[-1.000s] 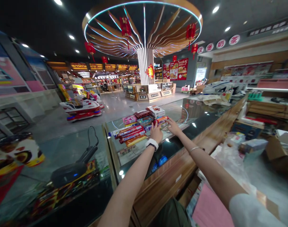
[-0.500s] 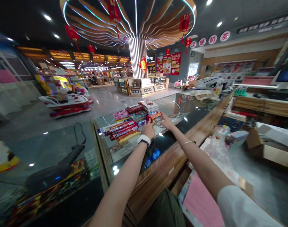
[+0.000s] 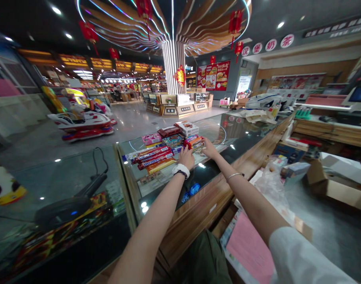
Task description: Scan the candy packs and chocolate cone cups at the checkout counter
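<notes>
On the glass counter (image 3: 242,134), my left hand (image 3: 187,157) grips the left end of some orange and red candy packs (image 3: 196,142). My right hand (image 3: 209,149) has its fingers closed at their right end. To the left lie several red Mentos candy rolls (image 3: 153,157) and a yellow-orange pack (image 3: 160,165). Behind these are a pink packet (image 3: 151,139), a teal patterned box (image 3: 172,140) and a dark red bag (image 3: 169,131). A white box (image 3: 187,128) sits just beyond the held packs. My fingers partly hide the packs' ends.
A black handheld scanner (image 3: 64,209) with a cable rests on the left glass case. Right of the wooden counter edge are a clear plastic bag (image 3: 272,185), an open cardboard box (image 3: 340,181) and a pink sheet (image 3: 251,248). A ride-on toy (image 3: 82,122) stands across the floor.
The view has shifted slightly. Both hands remain at the orange and red packs, with only small finger movement; the other sweets lie in the same arrangement.
</notes>
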